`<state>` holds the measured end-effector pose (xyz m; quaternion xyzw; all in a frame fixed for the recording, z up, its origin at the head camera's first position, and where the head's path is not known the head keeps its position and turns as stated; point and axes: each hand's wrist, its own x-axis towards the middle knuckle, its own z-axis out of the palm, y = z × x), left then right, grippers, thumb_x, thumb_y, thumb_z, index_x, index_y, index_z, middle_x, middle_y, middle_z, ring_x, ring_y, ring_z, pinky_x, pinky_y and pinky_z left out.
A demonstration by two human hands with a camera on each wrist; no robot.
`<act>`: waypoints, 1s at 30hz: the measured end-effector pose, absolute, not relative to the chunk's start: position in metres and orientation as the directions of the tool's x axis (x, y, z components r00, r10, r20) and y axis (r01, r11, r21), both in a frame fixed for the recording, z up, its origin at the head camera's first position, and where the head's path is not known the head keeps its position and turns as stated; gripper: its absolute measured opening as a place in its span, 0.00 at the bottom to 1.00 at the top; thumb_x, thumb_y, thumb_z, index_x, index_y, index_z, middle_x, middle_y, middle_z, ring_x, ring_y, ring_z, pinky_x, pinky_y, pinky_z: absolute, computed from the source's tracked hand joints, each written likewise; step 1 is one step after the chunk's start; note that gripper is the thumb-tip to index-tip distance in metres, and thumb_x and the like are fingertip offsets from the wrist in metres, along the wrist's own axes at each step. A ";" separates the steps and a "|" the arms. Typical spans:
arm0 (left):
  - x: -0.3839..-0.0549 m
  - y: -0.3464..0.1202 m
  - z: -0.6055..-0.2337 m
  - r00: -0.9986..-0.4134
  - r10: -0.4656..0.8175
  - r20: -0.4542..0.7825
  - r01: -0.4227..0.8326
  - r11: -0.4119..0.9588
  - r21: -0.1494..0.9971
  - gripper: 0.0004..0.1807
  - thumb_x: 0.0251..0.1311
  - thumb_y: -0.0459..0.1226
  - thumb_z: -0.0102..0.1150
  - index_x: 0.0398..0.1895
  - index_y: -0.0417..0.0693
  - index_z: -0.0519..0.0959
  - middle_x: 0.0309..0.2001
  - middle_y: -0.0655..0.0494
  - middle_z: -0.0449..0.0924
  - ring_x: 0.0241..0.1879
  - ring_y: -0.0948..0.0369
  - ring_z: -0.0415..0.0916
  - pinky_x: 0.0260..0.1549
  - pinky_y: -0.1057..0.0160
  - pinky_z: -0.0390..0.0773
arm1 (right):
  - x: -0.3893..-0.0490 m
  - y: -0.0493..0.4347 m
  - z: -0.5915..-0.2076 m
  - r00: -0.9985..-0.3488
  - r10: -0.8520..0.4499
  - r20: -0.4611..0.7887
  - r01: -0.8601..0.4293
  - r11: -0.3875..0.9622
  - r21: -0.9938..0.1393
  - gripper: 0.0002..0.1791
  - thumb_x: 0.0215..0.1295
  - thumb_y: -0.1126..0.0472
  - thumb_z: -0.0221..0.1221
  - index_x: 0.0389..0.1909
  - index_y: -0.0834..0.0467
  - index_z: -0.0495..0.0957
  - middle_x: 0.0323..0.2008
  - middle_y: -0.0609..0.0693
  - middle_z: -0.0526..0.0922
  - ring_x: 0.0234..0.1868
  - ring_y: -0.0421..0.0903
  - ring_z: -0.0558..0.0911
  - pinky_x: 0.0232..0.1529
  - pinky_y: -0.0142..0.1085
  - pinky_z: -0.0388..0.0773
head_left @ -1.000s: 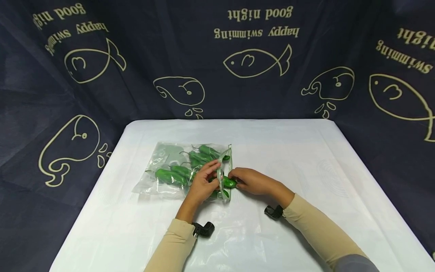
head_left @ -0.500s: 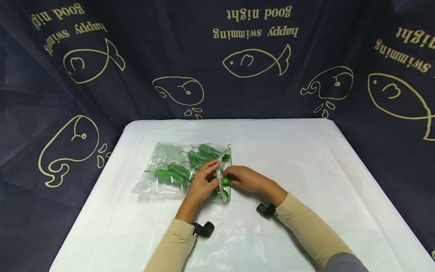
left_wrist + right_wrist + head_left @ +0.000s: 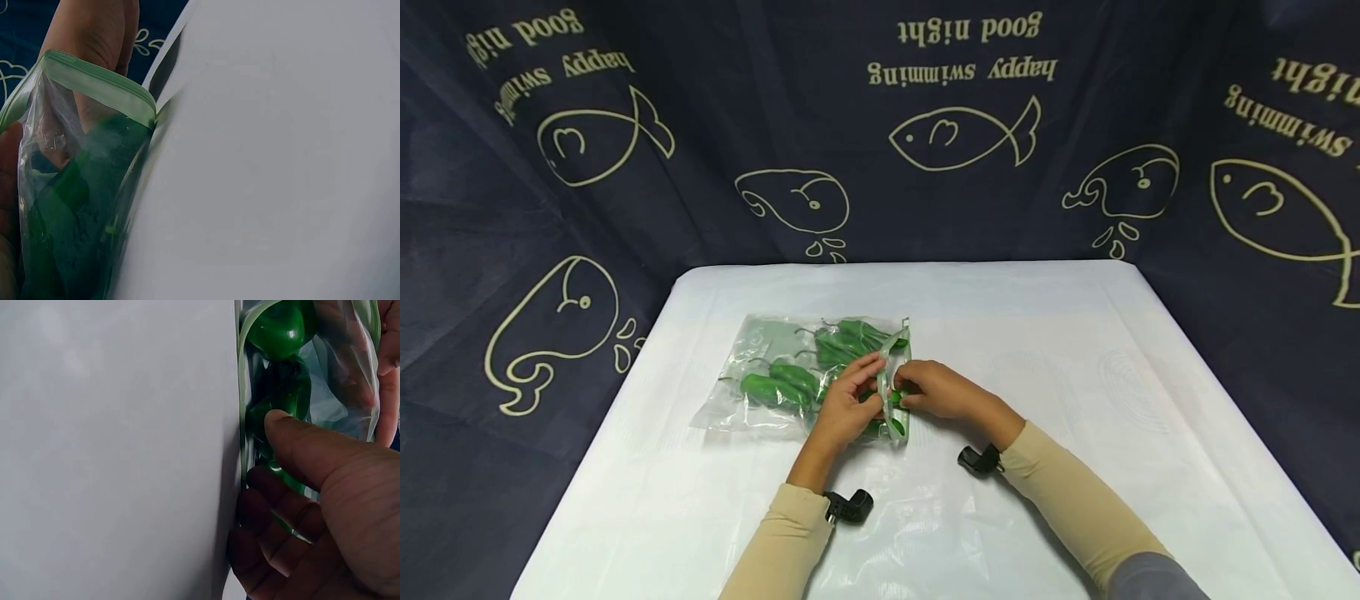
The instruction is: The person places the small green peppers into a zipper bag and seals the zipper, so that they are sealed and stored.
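A clear zip bag (image 3: pixel 718 412) with a pale green rim (image 3: pixel 103 87) lies on its side, its mouth facing right. Several green peppers (image 3: pixel 767 389) fill it. My left hand (image 3: pixel 844 410) holds the upper edge of the mouth, thumb and fingers lifting it apart from the lower edge. At the opening, my right hand (image 3: pixel 946 392) pinches a green pepper (image 3: pixel 896 399) that is mostly inside. In the right wrist view the right thumb (image 3: pixel 284 428) lies on that pepper, and the other fingers curl below; another pepper (image 3: pixel 275 331) shows close by.
The bag lies on a white-covered table (image 3: pixel 1022 333). Behind and at the sides hangs a dark cloth (image 3: pixel 820 75) printed with fish and lettering. Each wrist wears a black camera (image 3: pixel 850 506).
My right hand has moved left to the bag's mouth, pushing the pepper further in. Peppers near the top of the bag have shifted slightly. The left hand keeps its place on the rim.
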<state>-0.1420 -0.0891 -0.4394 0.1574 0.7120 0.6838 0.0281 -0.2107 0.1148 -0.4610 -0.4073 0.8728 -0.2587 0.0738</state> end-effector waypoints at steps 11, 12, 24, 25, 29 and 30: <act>-0.141 -0.089 -0.439 -0.949 0.259 0.180 0.190 0.011 0.982 0.30 0.56 0.17 0.50 0.66 0.25 0.67 0.71 0.42 0.61 0.47 0.49 0.69 0.29 0.65 0.84 | -0.213 0.110 -0.461 -0.702 -0.706 0.092 -0.642 0.571 -0.512 0.11 0.59 0.58 0.70 0.36 0.57 0.79 0.32 0.46 0.78 0.31 0.40 0.72 0.33 0.36 0.71; -0.141 -0.089 -0.439 -0.949 0.260 0.180 0.189 0.010 0.982 0.30 0.56 0.17 0.50 0.66 0.25 0.67 0.72 0.42 0.61 0.47 0.49 0.70 0.29 0.65 0.84 | -0.213 0.109 -0.460 -0.710 -0.699 0.092 -0.635 0.578 -0.513 0.11 0.59 0.58 0.70 0.36 0.57 0.79 0.31 0.47 0.78 0.30 0.40 0.71 0.33 0.35 0.70; -0.146 -0.089 -0.448 -0.950 0.258 0.178 0.187 0.011 0.982 0.29 0.59 0.19 0.54 0.66 0.24 0.67 0.72 0.41 0.60 0.47 0.47 0.70 0.28 0.65 0.84 | -0.211 0.099 -0.458 -0.810 -0.584 0.051 -0.526 0.687 -0.501 0.15 0.56 0.52 0.72 0.30 0.57 0.77 0.28 0.45 0.76 0.27 0.41 0.70 0.28 0.35 0.68; -0.148 -0.089 -0.452 -0.950 0.254 0.182 0.191 0.011 0.982 0.29 0.59 0.19 0.54 0.66 0.24 0.67 0.72 0.41 0.60 0.47 0.47 0.70 0.28 0.65 0.84 | -0.211 0.098 -0.458 -0.815 -0.578 0.048 -0.519 0.690 -0.505 0.16 0.56 0.52 0.72 0.30 0.57 0.77 0.27 0.44 0.76 0.26 0.41 0.71 0.27 0.35 0.68; -0.153 -0.090 -0.465 -0.951 0.239 0.195 0.202 0.004 0.979 0.29 0.59 0.19 0.55 0.67 0.27 0.68 0.72 0.43 0.60 0.47 0.48 0.70 0.27 0.64 0.84 | -0.211 0.098 -0.458 -0.823 -0.567 0.039 -0.501 0.692 -0.519 0.16 0.56 0.52 0.72 0.29 0.57 0.77 0.27 0.44 0.75 0.26 0.41 0.71 0.27 0.35 0.69; -0.154 -0.089 -0.467 -0.952 0.235 0.198 0.204 0.001 0.979 0.29 0.59 0.19 0.55 0.67 0.28 0.69 0.72 0.44 0.61 0.47 0.49 0.70 0.27 0.64 0.84 | -0.212 0.098 -0.458 -0.822 -0.568 0.037 -0.500 0.690 -0.524 0.15 0.56 0.52 0.72 0.29 0.57 0.77 0.27 0.44 0.75 0.26 0.41 0.71 0.27 0.35 0.69</act>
